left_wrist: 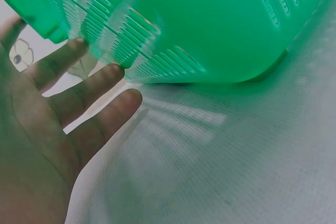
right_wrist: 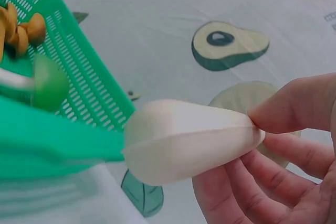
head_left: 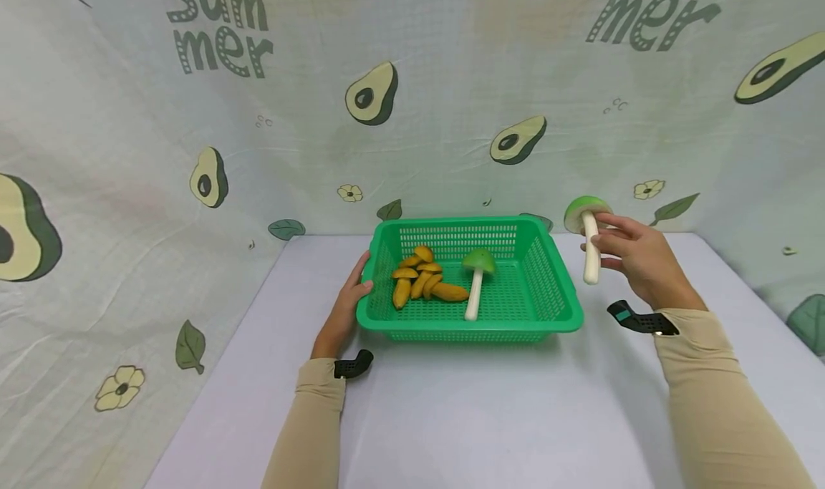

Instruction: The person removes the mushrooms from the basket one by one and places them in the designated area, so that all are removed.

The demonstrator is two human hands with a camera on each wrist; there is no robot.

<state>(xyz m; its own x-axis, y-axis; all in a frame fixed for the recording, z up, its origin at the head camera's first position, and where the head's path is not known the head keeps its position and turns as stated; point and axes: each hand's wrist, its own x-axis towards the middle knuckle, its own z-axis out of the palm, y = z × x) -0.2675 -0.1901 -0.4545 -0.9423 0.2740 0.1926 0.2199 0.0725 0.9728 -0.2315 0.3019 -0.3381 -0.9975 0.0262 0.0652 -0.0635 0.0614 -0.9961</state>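
My right hand (head_left: 634, 253) holds a toy mushroom with a green cap (head_left: 583, 210) up beside the basket's right end, its white stem (head_left: 591, 253) hanging down. In the right wrist view, thumb and fingers pinch the stem (right_wrist: 189, 140), whose thick end points at the camera. A green plastic basket (head_left: 470, 326) stands on the table. Inside it lie another green-capped mushroom (head_left: 474, 296) and, on the left, several orange-brown toy mushrooms (head_left: 425, 274). My left hand (head_left: 348, 306) rests at the basket's left end; the left wrist view shows its straight fingers (left_wrist: 105, 82) against the slotted wall.
The table (head_left: 464, 417) has a white cover. Behind and to the left hangs a pale cloth (head_left: 445, 81) printed with avocados, leaves and flowers. A black wrist strap (head_left: 644, 322) sits at the right cuff and another strap (head_left: 353, 365) at the left.
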